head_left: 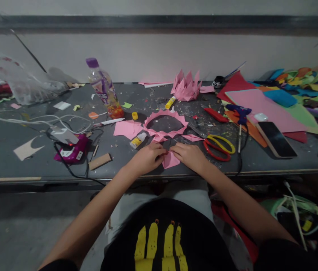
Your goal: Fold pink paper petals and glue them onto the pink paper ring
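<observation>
Between my two hands, at the front edge of the table, lies a partly folded sheet of pink paper [171, 160]. My left hand [152, 153] pinches its left side with curled fingers. From the right, my right hand [187, 153] presses its fingers together on the paper's upper right side. Just beyond them rests a pink folded-paper ring [181, 130] with a zigzag edge. A small folded pink piece [192, 137] lies right of it, and flat pink paper sheets [127, 128] lie left, beside a small glue bottle [138, 140].
Scissors [221, 146] with red and yellow handles lie to the right, near a blue glue gun [239, 110] and a phone [276, 139]. A pink paper lotus [186, 87] stands at the back. Leftward are a drink bottle [105, 88] and a purple power strip [72, 148] with cables.
</observation>
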`<state>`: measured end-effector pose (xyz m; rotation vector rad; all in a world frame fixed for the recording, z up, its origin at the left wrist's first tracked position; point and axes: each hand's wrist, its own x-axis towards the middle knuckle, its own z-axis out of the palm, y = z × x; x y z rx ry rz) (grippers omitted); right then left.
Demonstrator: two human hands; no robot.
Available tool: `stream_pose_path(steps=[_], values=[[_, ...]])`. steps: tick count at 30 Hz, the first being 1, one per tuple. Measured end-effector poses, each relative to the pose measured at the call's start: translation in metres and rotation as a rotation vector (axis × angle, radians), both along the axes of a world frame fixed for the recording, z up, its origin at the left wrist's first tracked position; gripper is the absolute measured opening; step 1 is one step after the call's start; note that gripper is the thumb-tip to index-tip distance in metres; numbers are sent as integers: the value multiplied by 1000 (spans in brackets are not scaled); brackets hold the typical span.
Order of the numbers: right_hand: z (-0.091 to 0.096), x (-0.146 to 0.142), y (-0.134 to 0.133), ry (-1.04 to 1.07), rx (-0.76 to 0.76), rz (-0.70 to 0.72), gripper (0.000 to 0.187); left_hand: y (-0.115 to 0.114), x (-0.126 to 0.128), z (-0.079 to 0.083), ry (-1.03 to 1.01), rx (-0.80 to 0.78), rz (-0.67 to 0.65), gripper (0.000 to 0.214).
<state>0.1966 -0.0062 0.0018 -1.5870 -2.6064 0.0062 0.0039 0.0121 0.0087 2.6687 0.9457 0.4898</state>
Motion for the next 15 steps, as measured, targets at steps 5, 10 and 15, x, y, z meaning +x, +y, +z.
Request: stream_pose_path(steps=[5, 10, 15], values=[[-1, 0, 0, 33, 8, -22, 25, -3, 10, -4, 93, 41, 147, 15], [-2, 0, 0, -21, 4, -12, 25, 3, 23, 11, 345, 99, 79, 16], [-1, 2, 0, -56, -15, 18, 26, 4, 19, 23, 496, 164, -105, 20]])
